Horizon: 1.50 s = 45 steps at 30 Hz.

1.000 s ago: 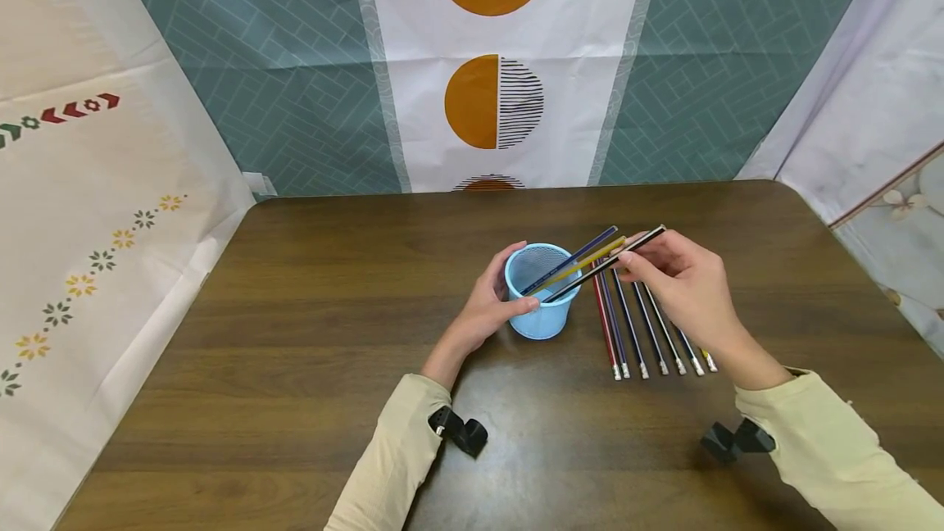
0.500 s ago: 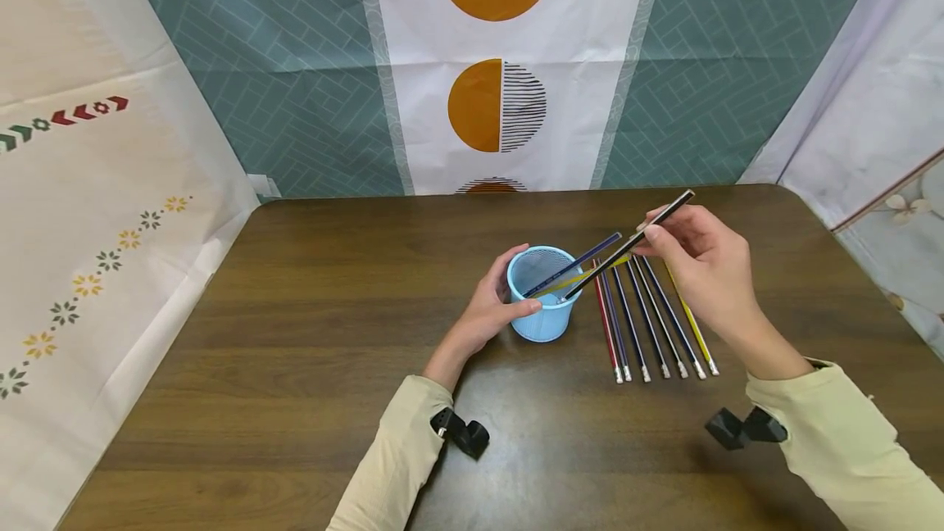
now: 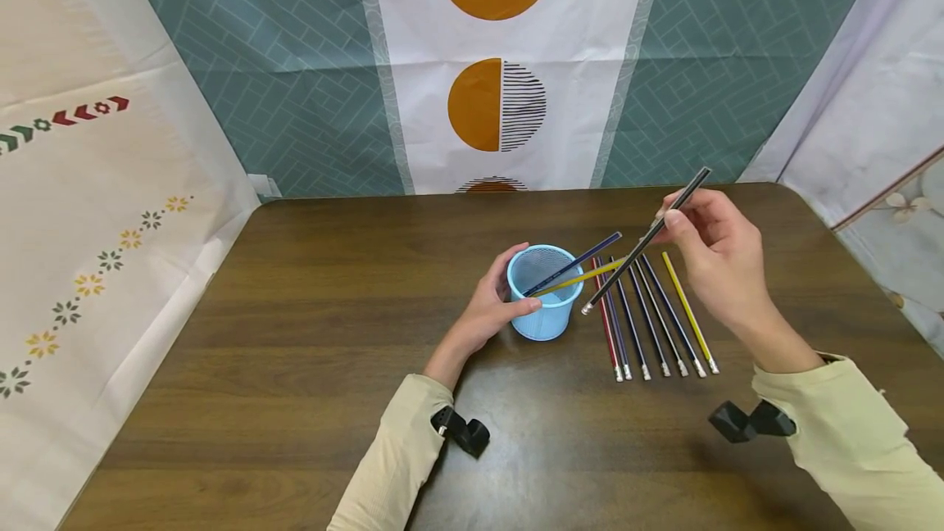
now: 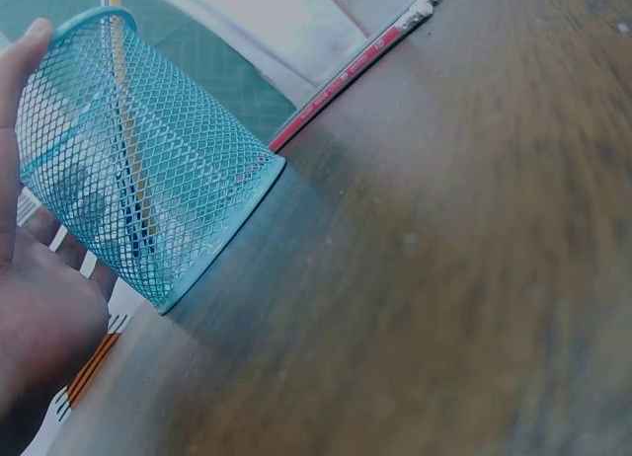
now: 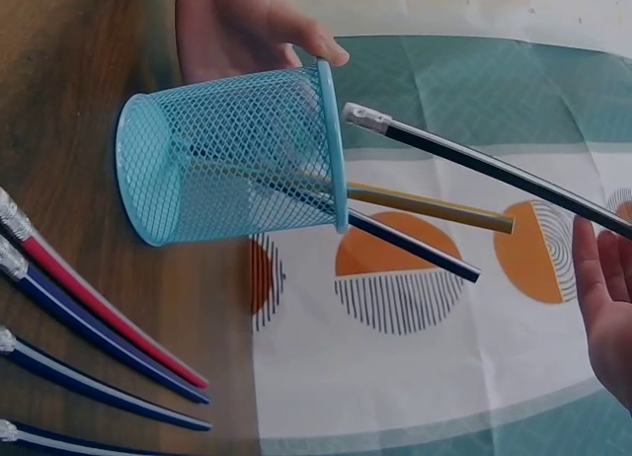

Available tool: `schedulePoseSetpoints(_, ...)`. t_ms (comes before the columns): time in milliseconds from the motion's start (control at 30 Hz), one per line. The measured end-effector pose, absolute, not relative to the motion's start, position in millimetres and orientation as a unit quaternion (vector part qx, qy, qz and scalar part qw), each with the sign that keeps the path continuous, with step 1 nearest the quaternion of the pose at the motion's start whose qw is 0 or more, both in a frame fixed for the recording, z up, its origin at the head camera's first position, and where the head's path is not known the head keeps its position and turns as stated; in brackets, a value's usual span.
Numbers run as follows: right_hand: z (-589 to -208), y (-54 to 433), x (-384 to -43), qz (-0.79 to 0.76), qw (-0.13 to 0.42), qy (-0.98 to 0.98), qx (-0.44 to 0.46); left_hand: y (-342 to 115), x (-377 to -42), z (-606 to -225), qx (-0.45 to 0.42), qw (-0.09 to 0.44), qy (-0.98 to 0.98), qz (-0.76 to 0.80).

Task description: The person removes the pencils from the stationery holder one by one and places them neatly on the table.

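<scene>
My left hand [image 3: 490,297] holds a light blue mesh pencil cup [image 3: 544,323] upright on the table, its thumb at the rim. Inside the cup lean a dark blue pencil [image 3: 578,261] and a yellow pencil [image 3: 581,278]. Up and to the right, my right hand [image 3: 719,260] pinches a black pencil [image 3: 628,262] near its upper end. That pencil slants, its white eraser end lowest and just outside the cup's rim; the right wrist view shows a small gap between the eraser and the rim [image 5: 333,145].
Right of the cup, several pencils lie side by side, erasers toward me, from a red pencil [image 3: 608,324] to a yellow pencil [image 3: 689,314]. The brown wooden table [image 3: 295,334] ends at a patterned cloth [image 3: 317,105] behind.
My right hand has moved up and to the right, drawing the black pencil away from the cup's opening and tilting it steeper. The left hand and cup stay in place.
</scene>
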State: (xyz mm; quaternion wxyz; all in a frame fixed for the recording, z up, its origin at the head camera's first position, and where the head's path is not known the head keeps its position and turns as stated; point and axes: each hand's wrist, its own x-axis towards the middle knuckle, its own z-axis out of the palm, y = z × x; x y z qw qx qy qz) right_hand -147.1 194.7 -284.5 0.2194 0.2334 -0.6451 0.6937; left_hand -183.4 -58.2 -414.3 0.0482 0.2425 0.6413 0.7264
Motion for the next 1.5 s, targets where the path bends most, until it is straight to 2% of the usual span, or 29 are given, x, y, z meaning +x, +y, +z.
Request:
schedulePoseSetpoints(267, -287, 202, -148, 0.651, 0.196, -0.704, 0.206, -58, -183, -414, 0.243, 0.045, 0.644, 0.725)
schedulePoseSetpoints(433, -291, 207, -154, 0.573, 0.189, -0.778, 0.176, -58, -183, -414, 0.242, 0.044, 0.641, 0.727)
schedulePoseSetpoints(633, -297, 210, -159, 0.513, 0.152, -0.83, 0.154, -59, -183, -414, 0.241, 0.048, 0.644, 0.724)
schedulePoseSetpoints(900, -307, 215, -164, 0.51, 0.076, -0.849, 0.118, -59, -181, -414, 0.239, 0.05, 0.645, 0.725)
schedulePoseSetpoints(1500, -331, 240, -187, 0.503, 0.019, -0.862, 0.063, -58, -181, -413, 0.241, 0.049, 0.638, 0.73)
